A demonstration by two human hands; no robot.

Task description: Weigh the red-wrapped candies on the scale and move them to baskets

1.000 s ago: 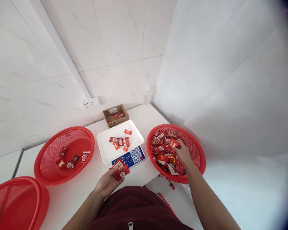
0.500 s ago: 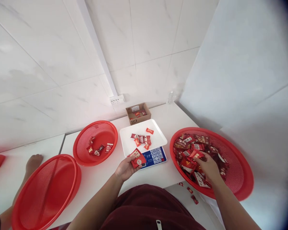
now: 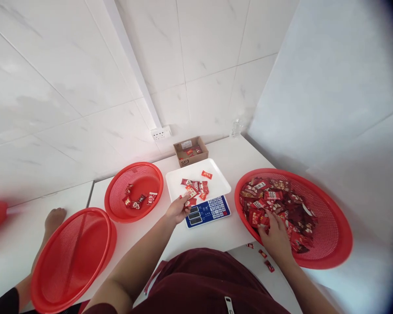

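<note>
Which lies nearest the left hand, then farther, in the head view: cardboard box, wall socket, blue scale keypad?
From the left hand, holding red packets:
1. Blue scale keypad, just to its right.
2. Cardboard box, at the table's back edge.
3. Wall socket, on the wall behind it.

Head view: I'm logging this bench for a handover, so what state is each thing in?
Left hand, pinching red packets at the tray's front edge.
Right hand, palm down on the heap; grip hidden.
Large basket, heaped with packets.
White tray, holding a few packets.
Scale, display unreadable.
Middle basket, a few packets inside.
Cardboard box, open.
</note>
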